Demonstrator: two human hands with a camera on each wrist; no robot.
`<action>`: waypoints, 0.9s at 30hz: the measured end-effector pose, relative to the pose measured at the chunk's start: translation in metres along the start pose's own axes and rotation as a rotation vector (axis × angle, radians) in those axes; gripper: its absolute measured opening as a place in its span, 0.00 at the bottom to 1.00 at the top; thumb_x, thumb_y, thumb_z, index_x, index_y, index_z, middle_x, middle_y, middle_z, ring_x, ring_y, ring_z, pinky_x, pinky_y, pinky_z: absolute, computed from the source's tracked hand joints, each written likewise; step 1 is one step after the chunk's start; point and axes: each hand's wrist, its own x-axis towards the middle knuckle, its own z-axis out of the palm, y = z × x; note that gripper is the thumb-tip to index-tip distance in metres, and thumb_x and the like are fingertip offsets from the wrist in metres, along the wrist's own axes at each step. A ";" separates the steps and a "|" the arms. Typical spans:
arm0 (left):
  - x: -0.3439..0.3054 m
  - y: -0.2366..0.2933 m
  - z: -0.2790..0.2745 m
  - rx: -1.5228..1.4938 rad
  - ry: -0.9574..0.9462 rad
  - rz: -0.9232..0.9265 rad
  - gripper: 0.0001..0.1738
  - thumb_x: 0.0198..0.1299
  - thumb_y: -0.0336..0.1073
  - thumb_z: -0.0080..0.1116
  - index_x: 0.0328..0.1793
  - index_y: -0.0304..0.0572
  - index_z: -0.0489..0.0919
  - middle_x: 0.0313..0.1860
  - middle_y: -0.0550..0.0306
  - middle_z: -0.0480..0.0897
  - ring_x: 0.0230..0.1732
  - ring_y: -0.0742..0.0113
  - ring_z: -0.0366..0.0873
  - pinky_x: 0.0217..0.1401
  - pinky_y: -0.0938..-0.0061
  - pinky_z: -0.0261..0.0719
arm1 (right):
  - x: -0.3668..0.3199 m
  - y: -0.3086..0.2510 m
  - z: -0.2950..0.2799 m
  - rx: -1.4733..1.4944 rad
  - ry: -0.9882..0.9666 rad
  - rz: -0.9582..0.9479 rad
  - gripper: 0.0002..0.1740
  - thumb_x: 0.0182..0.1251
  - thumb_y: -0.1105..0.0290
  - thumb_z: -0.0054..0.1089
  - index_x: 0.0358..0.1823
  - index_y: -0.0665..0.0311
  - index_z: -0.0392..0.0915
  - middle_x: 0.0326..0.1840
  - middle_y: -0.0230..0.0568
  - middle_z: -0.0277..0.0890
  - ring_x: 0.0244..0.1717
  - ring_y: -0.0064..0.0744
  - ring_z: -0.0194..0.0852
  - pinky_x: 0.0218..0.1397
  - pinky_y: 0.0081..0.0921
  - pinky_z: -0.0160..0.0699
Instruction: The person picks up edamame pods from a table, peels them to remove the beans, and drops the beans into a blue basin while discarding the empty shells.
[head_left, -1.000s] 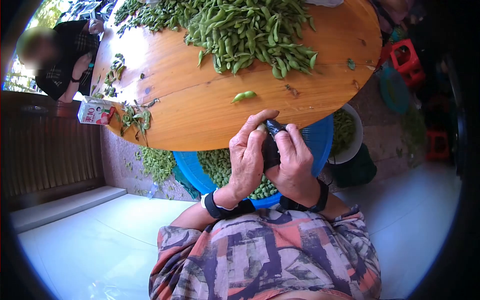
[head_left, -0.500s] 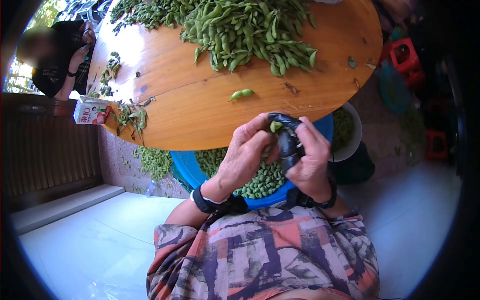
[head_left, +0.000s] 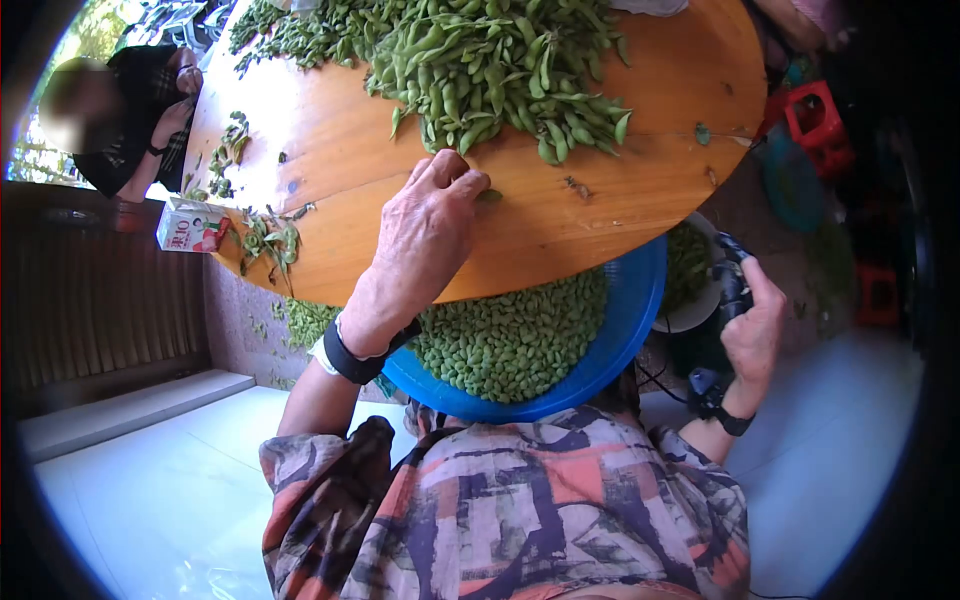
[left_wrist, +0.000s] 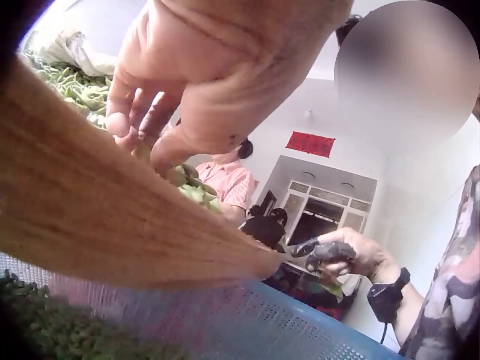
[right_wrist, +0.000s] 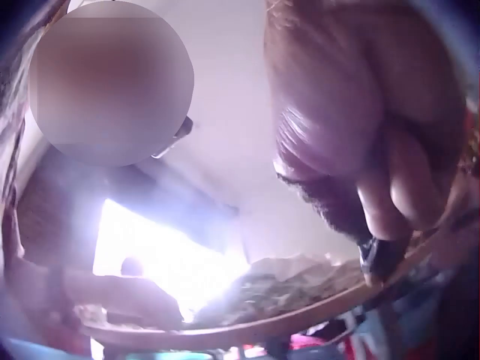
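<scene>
On the near part of the wooden table point(head_left: 340, 220), my left hand point(head_left: 425, 225) pinches a green soybean pod point(head_left: 489, 196), mostly hidden by its fingers. A large heap of soybean pods point(head_left: 480, 75) lies just beyond the fingertips. My right hand point(head_left: 755, 325) is out to the right, beside a white bucket point(head_left: 716, 270) of green pods. Black coverings point(head_left: 736, 292) wrap its thumb and forefinger, which stand apart with nothing visible between them. Its other fingers point(right_wrist: 411, 184) are curled in the right wrist view. Shelled green beans point(head_left: 510, 340) fill a blue basket point(head_left: 640, 310) below the table edge.
A drink carton point(head_left: 185, 225) stands at the table's left edge near plant scraps point(head_left: 270, 240). Another person point(head_left: 140, 120) sits at the far left. Red stools point(head_left: 818, 125) and a teal basin point(head_left: 790, 180) are on the floor at right.
My hands were together over the blue basket, working on a pod. They have parted: the left went forward to the lone pod on the table, the right went out by the white bucket.
</scene>
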 end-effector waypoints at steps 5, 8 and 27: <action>-0.005 0.024 -0.006 -0.820 -0.127 -0.459 0.06 0.59 0.25 0.63 0.41 0.36 0.79 0.31 0.62 0.82 0.31 0.71 0.79 0.34 0.75 0.78 | 0.001 -0.036 0.058 0.701 -0.290 -0.040 0.37 0.63 0.40 0.47 0.50 0.70 0.78 0.31 0.33 0.79 0.30 0.21 0.75 0.34 0.22 0.75; -0.019 0.036 0.003 -1.316 -0.103 -0.513 0.05 0.62 0.28 0.66 0.39 0.37 0.79 0.27 0.64 0.82 0.26 0.81 0.76 0.29 0.83 0.73 | 0.007 -0.063 0.077 1.026 -0.550 0.073 0.17 0.69 0.67 0.48 0.51 0.70 0.78 0.22 0.24 0.71 0.22 0.11 0.65 0.24 0.12 0.63; -0.046 0.060 0.028 -1.997 -0.043 -0.577 0.20 0.63 0.32 0.64 0.57 0.40 0.68 0.35 0.58 0.79 0.21 0.74 0.71 0.20 0.82 0.65 | 0.007 -0.071 0.087 1.514 -0.793 0.304 0.11 0.69 0.70 0.48 0.43 0.68 0.78 0.17 0.25 0.67 0.16 0.10 0.59 0.18 0.11 0.56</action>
